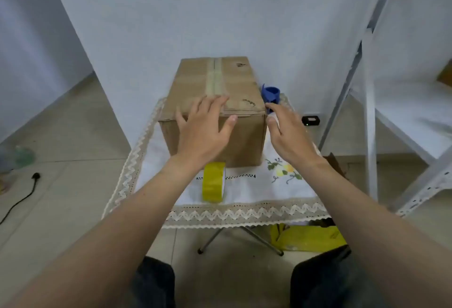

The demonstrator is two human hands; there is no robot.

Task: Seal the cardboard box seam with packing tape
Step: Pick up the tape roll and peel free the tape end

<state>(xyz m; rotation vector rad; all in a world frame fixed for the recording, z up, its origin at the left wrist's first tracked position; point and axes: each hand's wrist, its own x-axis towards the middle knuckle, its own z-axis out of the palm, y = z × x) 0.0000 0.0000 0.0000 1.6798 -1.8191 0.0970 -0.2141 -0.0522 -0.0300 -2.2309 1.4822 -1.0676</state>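
Here, closed cardboard box (215, 102) — taped seam (214, 76) under left hand (203, 129).

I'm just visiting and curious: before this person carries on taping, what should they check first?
1. Cardboard box flaps closed: ok.
2. Box sits fully on the table: ok.
3. Tape strip covers the top seam: ok at the far part; the near end is hidden by the left hand.
4. Yellow tape roll within reach: ok, in front of the box.
5. Right hand free: ok, open beside the box.
6. Blue cutter usable: cannot tell.
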